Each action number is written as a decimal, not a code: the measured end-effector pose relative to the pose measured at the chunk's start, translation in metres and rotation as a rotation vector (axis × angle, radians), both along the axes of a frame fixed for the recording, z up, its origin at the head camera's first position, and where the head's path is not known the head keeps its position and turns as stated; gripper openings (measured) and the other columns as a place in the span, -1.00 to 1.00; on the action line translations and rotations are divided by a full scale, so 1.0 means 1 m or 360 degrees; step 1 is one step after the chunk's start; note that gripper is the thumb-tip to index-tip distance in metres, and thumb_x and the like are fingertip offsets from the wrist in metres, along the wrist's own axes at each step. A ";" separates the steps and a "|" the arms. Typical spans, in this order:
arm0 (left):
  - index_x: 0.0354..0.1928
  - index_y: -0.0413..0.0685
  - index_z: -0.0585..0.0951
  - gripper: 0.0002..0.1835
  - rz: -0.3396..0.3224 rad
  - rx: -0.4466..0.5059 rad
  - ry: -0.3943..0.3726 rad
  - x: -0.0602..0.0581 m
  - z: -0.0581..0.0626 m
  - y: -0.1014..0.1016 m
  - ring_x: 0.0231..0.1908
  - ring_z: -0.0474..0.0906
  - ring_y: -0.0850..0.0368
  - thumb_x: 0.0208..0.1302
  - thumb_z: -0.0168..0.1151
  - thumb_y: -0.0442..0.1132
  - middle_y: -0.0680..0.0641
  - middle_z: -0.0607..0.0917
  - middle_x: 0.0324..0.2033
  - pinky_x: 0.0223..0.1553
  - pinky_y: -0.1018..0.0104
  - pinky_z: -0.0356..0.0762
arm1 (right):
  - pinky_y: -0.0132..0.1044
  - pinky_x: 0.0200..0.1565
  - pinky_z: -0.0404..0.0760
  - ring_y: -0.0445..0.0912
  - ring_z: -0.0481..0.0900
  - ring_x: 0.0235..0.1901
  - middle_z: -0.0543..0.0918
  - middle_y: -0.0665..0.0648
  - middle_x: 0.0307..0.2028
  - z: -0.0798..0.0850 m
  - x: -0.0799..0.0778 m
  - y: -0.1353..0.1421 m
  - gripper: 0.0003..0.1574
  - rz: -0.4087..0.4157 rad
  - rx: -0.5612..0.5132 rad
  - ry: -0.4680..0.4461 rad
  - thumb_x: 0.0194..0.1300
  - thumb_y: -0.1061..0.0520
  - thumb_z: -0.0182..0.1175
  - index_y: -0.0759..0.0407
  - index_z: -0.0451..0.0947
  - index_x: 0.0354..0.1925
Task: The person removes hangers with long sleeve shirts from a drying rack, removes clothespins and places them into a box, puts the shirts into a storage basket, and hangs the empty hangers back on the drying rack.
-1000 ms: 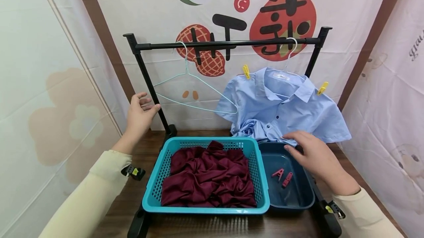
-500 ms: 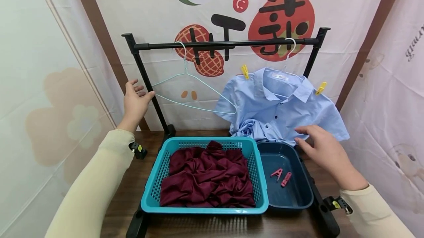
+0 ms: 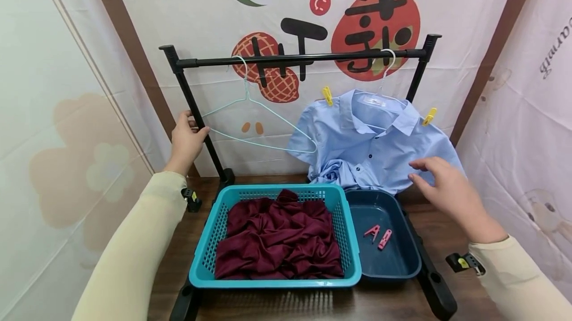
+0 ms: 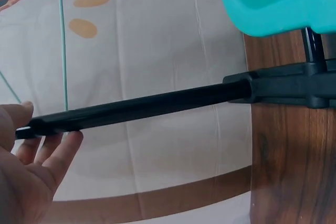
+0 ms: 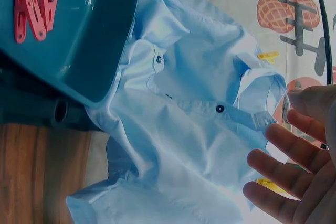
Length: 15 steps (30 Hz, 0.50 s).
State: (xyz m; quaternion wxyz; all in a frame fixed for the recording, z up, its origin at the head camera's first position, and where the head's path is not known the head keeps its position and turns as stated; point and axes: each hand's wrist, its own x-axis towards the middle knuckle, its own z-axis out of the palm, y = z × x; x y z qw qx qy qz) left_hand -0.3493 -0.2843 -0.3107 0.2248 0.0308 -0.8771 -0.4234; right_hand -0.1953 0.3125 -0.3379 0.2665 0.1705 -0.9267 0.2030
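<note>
My left hand [image 3: 186, 138] grips the left post [image 4: 142, 107] of a black clothes rack, with the thumb on one side and fingertips on the other. Just beside it, a pale green wire hanger [image 3: 268, 146] hangs bare from the top bar. My right hand [image 3: 449, 194] hovers in front of a light blue short-sleeved shirt [image 3: 353, 157], fingers spread and holding nothing. That shirt hangs on a white hanger at the right, with a yellow clothespin [image 3: 327, 96] and a second yellow clothespin [image 3: 429, 116] on its shoulders. Its lower part is bunched up.
A turquoise basket [image 3: 274, 284] with crumpled maroon cloth [image 3: 279, 241] stands between the rack's feet. Right of it, a dark blue tub [image 3: 397, 261] holds a pink clothespin [image 3: 372, 232] and another pink clothespin [image 3: 385, 239]. A printed curtain [image 3: 210, 13] hangs behind the rack.
My left hand has moved up and onto the rack's left post, its fingers now behind it. My right hand has drawn to the right, away from above the tub.
</note>
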 end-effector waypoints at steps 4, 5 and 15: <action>0.54 -0.10 0.19 -0.33 -0.0004 -0.0027 -0.0026 0.001 0.000 0.000 0.25 0.53 -0.19 0.51 0.19 -0.16 -0.32 0.51 0.26 0.09 -0.08 0.60 | 0.23 -0.04 0.61 0.24 0.63 -0.01 0.69 0.36 0.00 0.004 -0.005 0.006 -0.61 -0.0054 -0.0030 -0.0044 0.35 0.16 0.38 0.31 0.63 0.08; 0.52 -0.12 0.21 -0.35 -0.0007 -0.0033 -0.0038 0.001 0.000 -0.001 0.25 0.53 -0.19 0.52 0.18 -0.15 -0.32 0.51 0.26 0.08 -0.07 0.61 | 0.25 -0.04 0.60 0.25 0.62 -0.01 0.68 0.37 0.01 0.005 -0.006 0.007 -0.61 -0.0065 -0.0045 -0.0065 0.37 0.14 0.36 0.31 0.63 0.09; 0.45 -0.19 0.26 -0.45 -0.0023 -0.0160 -0.0133 -0.001 -0.001 -0.004 0.21 0.54 -0.23 0.60 0.04 -0.07 -0.35 0.51 0.27 -0.03 -0.07 0.60 | 0.27 -0.07 0.57 0.27 0.60 -0.04 0.67 0.41 0.01 0.015 -0.026 0.014 -0.59 -0.0162 -0.0191 -0.0105 0.45 0.09 0.26 0.34 0.60 0.12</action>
